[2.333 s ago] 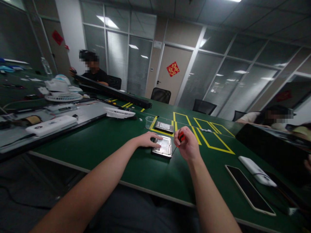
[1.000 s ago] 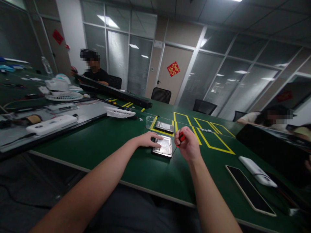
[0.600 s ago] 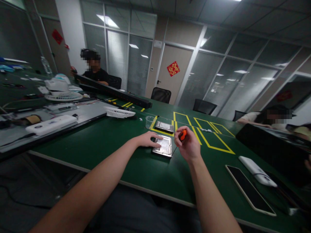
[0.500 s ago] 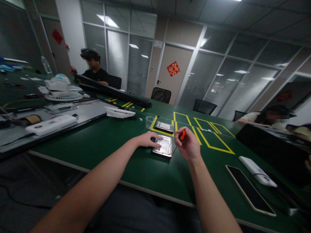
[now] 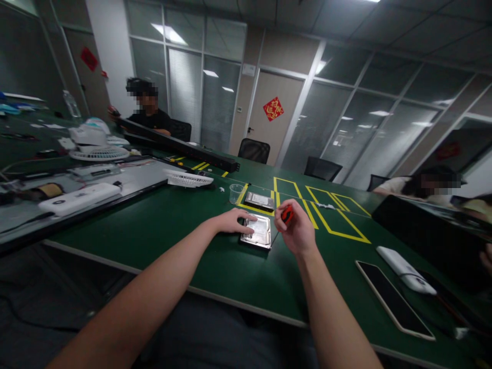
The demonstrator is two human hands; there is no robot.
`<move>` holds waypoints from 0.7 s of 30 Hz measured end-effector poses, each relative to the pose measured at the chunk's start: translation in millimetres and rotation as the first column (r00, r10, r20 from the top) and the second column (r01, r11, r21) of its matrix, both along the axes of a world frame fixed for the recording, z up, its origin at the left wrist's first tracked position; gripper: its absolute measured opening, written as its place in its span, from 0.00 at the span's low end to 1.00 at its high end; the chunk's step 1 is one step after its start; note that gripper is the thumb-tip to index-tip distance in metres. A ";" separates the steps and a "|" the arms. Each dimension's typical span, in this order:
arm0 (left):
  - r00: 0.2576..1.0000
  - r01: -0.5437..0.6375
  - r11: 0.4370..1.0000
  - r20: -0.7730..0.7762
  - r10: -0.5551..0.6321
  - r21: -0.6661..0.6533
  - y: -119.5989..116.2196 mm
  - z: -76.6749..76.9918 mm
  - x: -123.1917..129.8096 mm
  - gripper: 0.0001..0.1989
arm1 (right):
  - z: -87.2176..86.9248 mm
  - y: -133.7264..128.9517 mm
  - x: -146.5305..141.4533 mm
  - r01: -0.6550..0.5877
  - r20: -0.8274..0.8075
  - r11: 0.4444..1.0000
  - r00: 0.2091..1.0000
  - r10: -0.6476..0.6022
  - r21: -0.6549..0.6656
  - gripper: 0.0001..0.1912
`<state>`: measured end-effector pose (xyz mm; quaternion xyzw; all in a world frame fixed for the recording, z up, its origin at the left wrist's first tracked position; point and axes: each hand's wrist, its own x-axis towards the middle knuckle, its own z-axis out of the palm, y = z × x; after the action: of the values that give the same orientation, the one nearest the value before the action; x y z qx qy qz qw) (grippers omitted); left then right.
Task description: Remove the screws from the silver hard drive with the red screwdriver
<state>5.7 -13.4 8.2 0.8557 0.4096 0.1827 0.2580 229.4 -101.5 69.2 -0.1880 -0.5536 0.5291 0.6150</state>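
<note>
A silver hard drive (image 5: 262, 233) lies on the green table in front of me. My left hand (image 5: 233, 221) rests on its left side, thumb and forefinger spread apart over the top face. My right hand (image 5: 298, 228), closed, grips the red and black handle of a screwdriver (image 5: 286, 215) just right of the drive. From the fist the thin shaft slants down to the drive's right edge; its tip is too small to make out. Behind this drive, a second hard drive (image 5: 259, 200) sits inside a yellow tape outline, beside a clear plastic cup (image 5: 236, 194).
A phone (image 5: 394, 300) and a white power bank (image 5: 405, 269) with a cable lie at right. On the left are a large flat panel (image 5: 146, 177), a white fan grille (image 5: 188, 178) and a long black bar (image 5: 180, 147). Two people sit across the table (image 5: 149, 225).
The screwdriver's handle has turned a little in my right hand, showing more black. My left hand and the hard drive stay in place; the whole view shifts slightly.
</note>
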 end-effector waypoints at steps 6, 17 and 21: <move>1.000 -0.001 1.000 -0.005 0.001 -0.007 2.1 -1.5 -0.5 0.38 | 0.1 -0.2 0.8 -0.016 -0.010 1.000 1.000 0.016 -0.013 0.14; 1.000 0.003 1.000 0.011 -0.003 0.004 3.9 -3.7 0.4 0.37 | -0.9 -1.6 -0.8 0.014 0.004 1.000 1.000 -0.014 0.009 0.10; 1.000 0.010 1.000 0.016 -0.010 0.016 3.8 -3.6 0.5 0.36 | -0.3 -0.5 0.2 0.001 0.001 1.000 1.000 -0.001 -0.012 0.10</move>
<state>6.2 -9.6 4.7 0.8583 0.4018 0.1918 0.2553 229.6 -101.9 68.9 -0.1923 -0.5505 0.5321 0.6138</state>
